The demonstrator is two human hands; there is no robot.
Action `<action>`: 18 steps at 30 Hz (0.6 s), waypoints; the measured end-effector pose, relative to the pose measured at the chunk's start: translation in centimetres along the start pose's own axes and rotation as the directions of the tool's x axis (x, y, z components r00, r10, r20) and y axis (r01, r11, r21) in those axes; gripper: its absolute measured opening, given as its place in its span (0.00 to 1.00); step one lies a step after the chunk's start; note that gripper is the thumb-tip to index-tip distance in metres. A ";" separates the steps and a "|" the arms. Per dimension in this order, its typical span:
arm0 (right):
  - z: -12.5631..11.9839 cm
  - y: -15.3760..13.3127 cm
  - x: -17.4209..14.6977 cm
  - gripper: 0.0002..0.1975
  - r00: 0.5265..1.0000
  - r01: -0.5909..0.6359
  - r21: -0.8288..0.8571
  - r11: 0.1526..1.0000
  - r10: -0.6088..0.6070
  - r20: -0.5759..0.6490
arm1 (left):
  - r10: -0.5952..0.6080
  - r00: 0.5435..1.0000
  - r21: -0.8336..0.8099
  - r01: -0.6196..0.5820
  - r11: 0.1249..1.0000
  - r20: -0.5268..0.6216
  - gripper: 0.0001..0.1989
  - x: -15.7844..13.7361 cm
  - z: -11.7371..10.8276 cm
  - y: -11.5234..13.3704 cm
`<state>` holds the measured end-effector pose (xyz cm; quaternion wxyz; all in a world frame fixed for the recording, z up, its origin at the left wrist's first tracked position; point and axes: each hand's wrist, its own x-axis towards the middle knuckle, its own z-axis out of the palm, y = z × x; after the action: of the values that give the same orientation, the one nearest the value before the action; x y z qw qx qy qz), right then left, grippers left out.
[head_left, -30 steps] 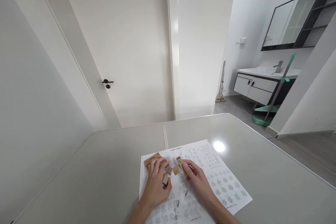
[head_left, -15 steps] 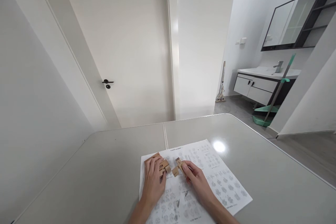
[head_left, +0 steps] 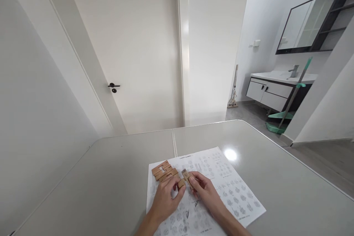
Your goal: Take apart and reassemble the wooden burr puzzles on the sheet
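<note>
My right hand (head_left: 203, 188) is closed on a small notched wooden block (head_left: 186, 174), pinched between thumb and fingers and tilted. My left hand (head_left: 167, 195) has its thumb and index finger closed around a second small wooden block (head_left: 181, 183), right beside the first one. The two blocks meet or nearly meet; fingers hide the joint. Just beyond my left hand, several notched wooden blocks (head_left: 163, 170) lie side by side in a group. Under all of this is a printed paper sheet (head_left: 240, 195) with rows of small grey diagrams.
The sheet lies on a grey table (head_left: 91, 188) with a seam across it. Past the table stand a white door (head_left: 143, 44) with a black handle, a sink cabinet (head_left: 268, 90), a mop (head_left: 234, 88) and a green dustpan (head_left: 276, 128).
My left hand has slid off the group of wooden blocks, toward me and to the right, uncovering them. It now pinches a block next to the one in my right hand, which has barely moved.
</note>
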<state>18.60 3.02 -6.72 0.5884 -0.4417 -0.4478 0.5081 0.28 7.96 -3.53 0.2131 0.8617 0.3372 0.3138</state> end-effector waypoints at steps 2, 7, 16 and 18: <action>0.0 0.2 0.1 0.23 1.000 0.010 0.017 1.000 -0.010 0.002 | 0.007 1.000 0.037 -0.006 0.999 -0.022 0.12 0.0 0.3 -0.2; -0.1 0.6 0.2 0.23 1.000 -0.017 0.080 0.997 0.017 -0.004 | -0.060 0.998 -0.013 0.060 0.998 -0.033 0.12 -0.1 0.7 -0.7; -0.2 0.6 0.3 0.26 0.998 -0.062 0.132 0.989 0.060 0.017 | -0.139 0.988 -0.235 0.149 0.960 0.059 0.17 0.3 0.2 -0.3; -0.3 0.5 0.3 0.26 0.996 -0.081 0.174 0.981 0.072 0.053 | -0.149 0.986 -0.285 0.164 0.944 0.074 0.17 0.4 0.1 -0.1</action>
<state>18.76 3.31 -7.25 0.5946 -0.3928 -0.3975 0.5781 0.54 8.28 -3.47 0.3701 0.7994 0.3492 0.3194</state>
